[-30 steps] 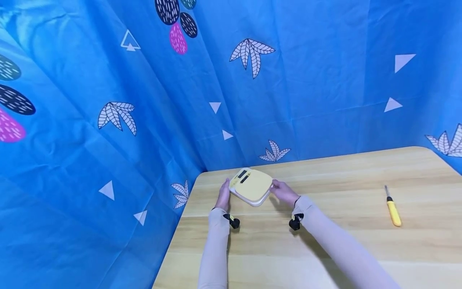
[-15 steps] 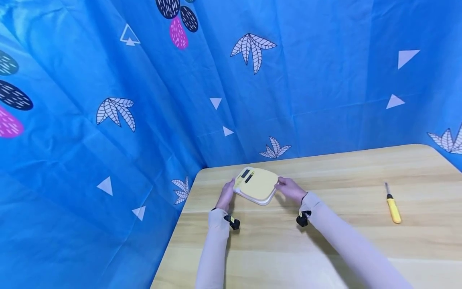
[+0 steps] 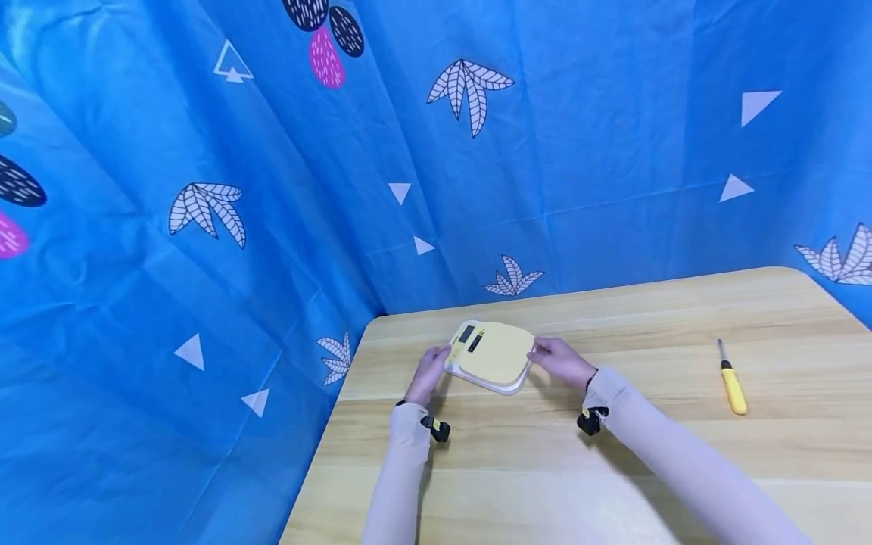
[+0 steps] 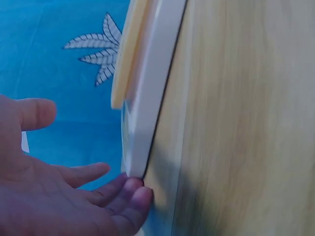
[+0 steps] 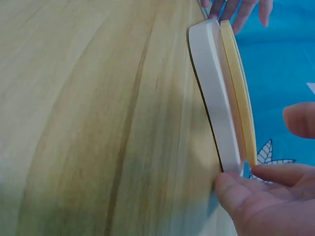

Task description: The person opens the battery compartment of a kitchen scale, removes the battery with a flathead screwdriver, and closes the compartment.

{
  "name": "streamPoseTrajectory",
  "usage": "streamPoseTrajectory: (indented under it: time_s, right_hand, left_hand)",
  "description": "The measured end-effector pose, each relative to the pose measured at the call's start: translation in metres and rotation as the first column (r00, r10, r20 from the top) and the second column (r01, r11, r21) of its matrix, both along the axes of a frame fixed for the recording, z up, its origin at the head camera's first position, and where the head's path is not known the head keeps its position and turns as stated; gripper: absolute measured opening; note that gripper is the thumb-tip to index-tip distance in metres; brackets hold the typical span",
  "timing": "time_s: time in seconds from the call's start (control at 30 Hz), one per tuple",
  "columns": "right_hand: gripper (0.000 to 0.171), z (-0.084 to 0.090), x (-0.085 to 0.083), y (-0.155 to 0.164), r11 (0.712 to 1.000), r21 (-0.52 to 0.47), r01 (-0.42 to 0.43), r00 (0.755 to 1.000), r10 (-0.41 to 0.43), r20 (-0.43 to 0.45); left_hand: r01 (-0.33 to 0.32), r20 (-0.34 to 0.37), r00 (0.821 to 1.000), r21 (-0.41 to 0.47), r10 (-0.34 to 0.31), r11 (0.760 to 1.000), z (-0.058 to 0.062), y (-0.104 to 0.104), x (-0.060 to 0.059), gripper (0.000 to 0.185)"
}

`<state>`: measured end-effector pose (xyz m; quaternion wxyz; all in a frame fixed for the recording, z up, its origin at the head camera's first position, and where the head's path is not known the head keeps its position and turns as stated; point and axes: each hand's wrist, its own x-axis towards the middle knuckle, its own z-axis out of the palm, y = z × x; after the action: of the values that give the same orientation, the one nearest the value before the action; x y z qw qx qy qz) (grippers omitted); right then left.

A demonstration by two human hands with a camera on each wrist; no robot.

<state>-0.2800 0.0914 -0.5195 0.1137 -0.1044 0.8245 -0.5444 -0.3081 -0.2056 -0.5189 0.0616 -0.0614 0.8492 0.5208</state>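
A flat yellow scale (image 3: 493, 354) with a white base and a small dark display lies on the wooden table (image 3: 613, 469) near its far left corner. My left hand (image 3: 431, 372) is at its left edge. In the left wrist view the fingertips (image 4: 135, 189) touch the white base (image 4: 147, 98) while the thumb stays apart. My right hand (image 3: 560, 361) is at the right edge. Its fingers (image 5: 236, 189) press against the base (image 5: 216, 98), and the thumb (image 5: 300, 120) hovers off the yellow top.
A yellow-handled screwdriver (image 3: 732, 382) lies on the table far to the right. A blue patterned curtain (image 3: 204, 227) hangs close behind and left of the table. The table's left edge (image 3: 327, 446) runs just beside my left arm.
The scale has shifted a little to the right along the table between both hands, which moved with it. The screwdriver has stayed in place.
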Motion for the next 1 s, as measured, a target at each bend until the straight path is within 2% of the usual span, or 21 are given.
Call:
streamPoseTrajectory:
  time_s: [0.1, 0.2, 0.33, 0.47, 0.7, 1.0]
  right_hand:
    - [0.064, 0.0, 0.004, 0.0, 1.0, 0.004, 0.017, 1.0, -0.017, 0.001]
    - [0.063, -0.001, 0.006, -0.002, 0.998, -0.037, 0.051, 0.997, -0.049, 0.051]
    - [0.058, -0.002, 0.01, -0.004, 0.994, -0.091, 0.066, 0.994, -0.057, 0.099]
    - [0.053, -0.006, 0.015, -0.007, 0.991, -0.122, 0.058, 0.99, -0.041, 0.137]
    - [0.048, -0.007, 0.02, -0.017, 0.979, -0.201, 0.044, 0.984, -0.008, 0.178]
    - [0.045, -0.002, 0.022, -0.014, 0.985, -0.158, 0.063, 0.987, -0.038, 0.155]
  left_hand:
    - [-0.015, 0.007, 1.0, -0.007, 0.015, 1.0, -0.003, -0.003, -0.006, 0.076]
    - [-0.008, 0.013, 1.0, -0.032, 0.008, 0.999, -0.006, -0.004, -0.016, 0.068]
    - [0.008, 0.006, 1.0, -0.095, -0.007, 0.995, -0.008, -0.003, -0.03, 0.054]
    - [0.008, 0.012, 1.0, -0.14, -0.006, 0.99, -0.009, -0.001, -0.037, 0.052]
    - [0.017, -0.009, 1.0, -0.214, -0.019, 0.977, -0.012, 0.0, -0.041, 0.042]
    - [0.027, -0.028, 0.999, -0.281, -0.037, 0.959, -0.01, 0.002, -0.038, 0.031]
